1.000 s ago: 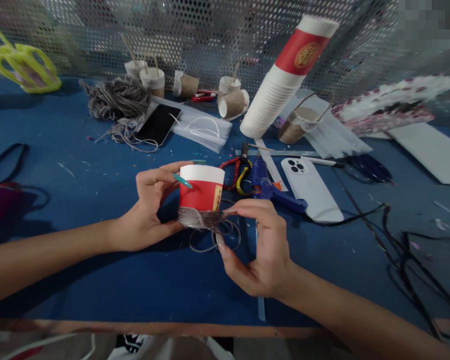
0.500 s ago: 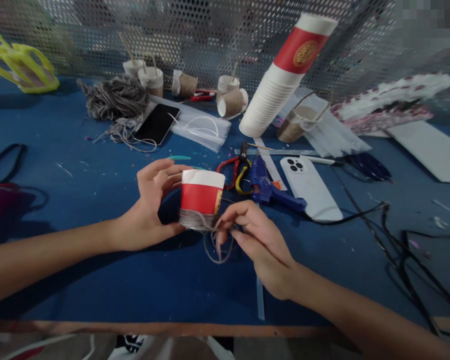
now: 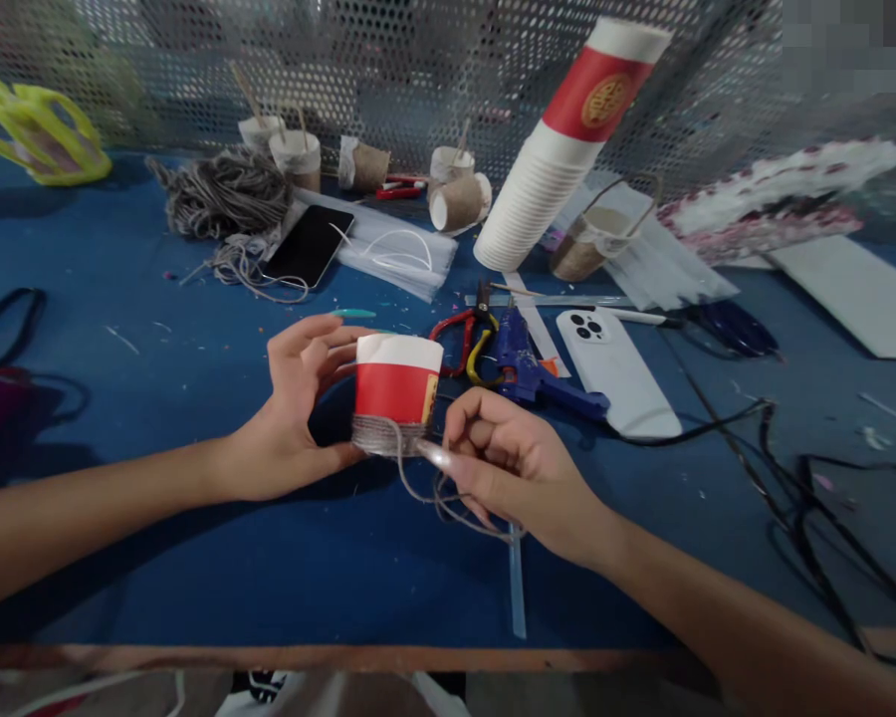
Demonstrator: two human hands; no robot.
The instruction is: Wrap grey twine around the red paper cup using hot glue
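Observation:
A red and white paper cup stands upside down on the blue table, with grey twine wound round its lower edge. My left hand cradles the cup from the left, thumb under the wrapped band and fingers curved behind it. Just right of the cup, my right hand is closed on the loose twine strand, which loops down onto the table.
Behind the cup lie red scissors, a blue glue gun and a white phone. Farther back are a stack of paper cups, a twine bundle, a black phone and several twine-wrapped cups. Black cables run at the right.
My right hand has dropped from beside the cup's base and curled shut on the twine, drawing the loose loop down and to the right. The left hand barely moved.

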